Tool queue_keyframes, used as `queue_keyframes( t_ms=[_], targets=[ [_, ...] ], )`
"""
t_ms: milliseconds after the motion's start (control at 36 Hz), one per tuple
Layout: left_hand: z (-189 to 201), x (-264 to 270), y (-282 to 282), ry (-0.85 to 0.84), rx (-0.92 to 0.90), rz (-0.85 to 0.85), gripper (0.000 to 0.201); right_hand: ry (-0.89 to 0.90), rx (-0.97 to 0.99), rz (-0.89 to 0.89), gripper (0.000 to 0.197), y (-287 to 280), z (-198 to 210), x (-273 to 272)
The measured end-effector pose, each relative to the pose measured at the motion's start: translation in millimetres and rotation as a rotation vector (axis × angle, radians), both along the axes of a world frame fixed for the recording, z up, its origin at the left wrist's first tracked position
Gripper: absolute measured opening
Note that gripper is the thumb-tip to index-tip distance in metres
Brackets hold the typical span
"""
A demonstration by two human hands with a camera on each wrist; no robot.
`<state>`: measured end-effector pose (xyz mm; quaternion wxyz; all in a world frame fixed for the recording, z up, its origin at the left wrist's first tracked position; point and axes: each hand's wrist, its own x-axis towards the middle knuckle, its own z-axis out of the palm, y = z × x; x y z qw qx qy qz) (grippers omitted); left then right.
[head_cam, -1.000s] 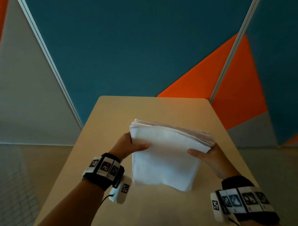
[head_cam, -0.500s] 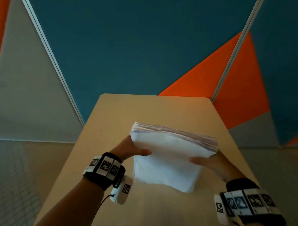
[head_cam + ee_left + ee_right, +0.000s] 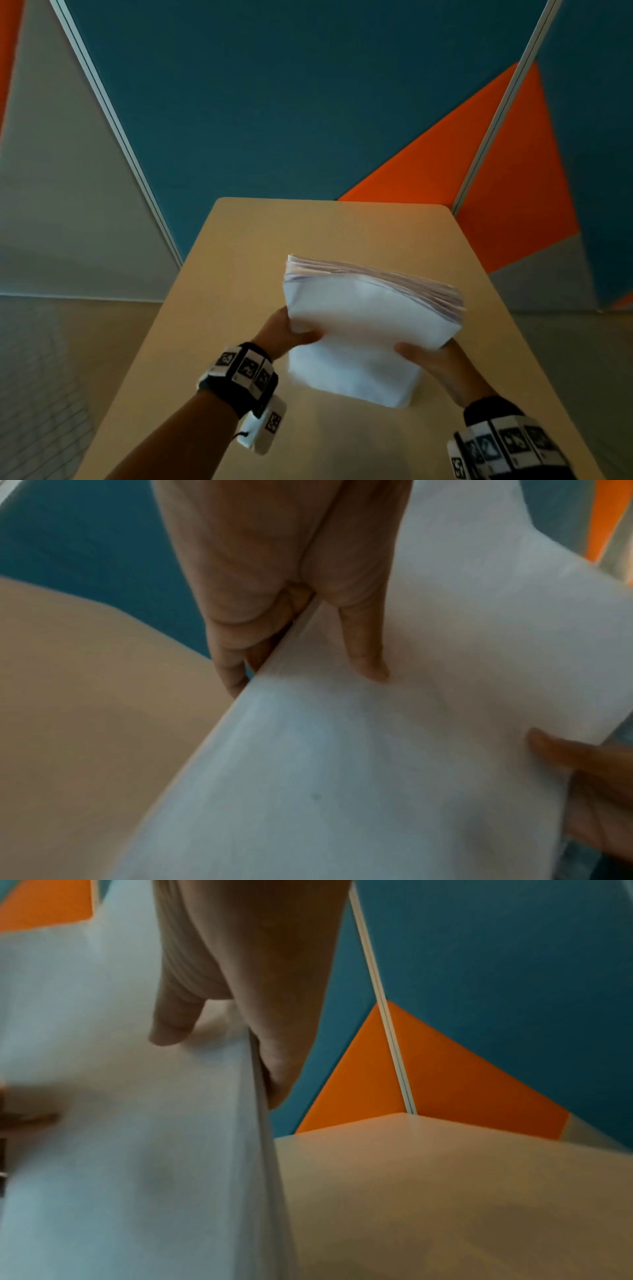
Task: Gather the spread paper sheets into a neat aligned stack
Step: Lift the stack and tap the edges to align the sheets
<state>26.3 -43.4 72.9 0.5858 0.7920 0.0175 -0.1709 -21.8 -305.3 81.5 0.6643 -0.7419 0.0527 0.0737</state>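
Upright on its lower edge, the paper stack (image 3: 363,329) stood on the tan surface (image 3: 239,274), tilted away from the person. Their left hand (image 3: 286,334) kept a grip on its left edge, thumb on the front sheet; their right hand (image 3: 442,366) clasped the right edge likewise.

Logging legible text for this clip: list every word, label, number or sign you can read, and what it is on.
No readable text.
Paper stack: near face blank white; faint marks along the sheet edges, too blurred to read.
Left wristband and right wristband: black-and-white square marker patterns, no letters or numbers.
Table and wall panels: no writing.
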Motion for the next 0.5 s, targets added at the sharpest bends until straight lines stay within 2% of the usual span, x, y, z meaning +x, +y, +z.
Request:
queue_keyframes(
  t_ms=[111, 167, 250, 306, 333, 389, 417, 500],
  targets=[
    [11.0, 2.2, -4.4, -0.011, 0.049, 0.053, 0.031, -0.025, -0.022, -0.043, 0.031, 3.5, 2.6, 5.5],
    [20.7, 2.8, -4.7, -0.033, 0.056, 0.054, 0.026, -0.051, -0.028, -0.049, 0.03, 3.9, 9.6, 7.6],
    [32.7, 2.7, -8.1, -0.1, 0.069, 0.078, 0.03, -0.124, -0.027, -0.052, 0.032, 5.1, 20.4, 7.2],
    [45.2, 2.1, -10.9, -0.173, 0.062, 0.115, 0.038, -0.188, -0.042, -0.079, 0.025, 5.8, 31.3, 8.1],
    [52.0, 2.5, -12.2, -0.211, 0.052, 0.128, 0.041, -0.22, -0.035, -0.085, 0.027, 5.5, 37.9, 9.0],
    [66.0, 2.1, -13.5, -0.27, 0.039, 0.156, 0.043, -0.275, -0.032, -0.098, 0.045, 2.3, 46.9, 12.1],
    [71.3, 1.9, -13.2, -0.294, 0.033, 0.162, 0.048, -0.305, -0.037, -0.108, 0.046, 0.8, 49.9, 13.7],
    [73.6, -0.1, -10.7, -0.326, 0.03, 0.171, 0.075, -0.307, -0.049, -0.103, 0.029, -1.5, 49.2, 18.6]
  ],
)
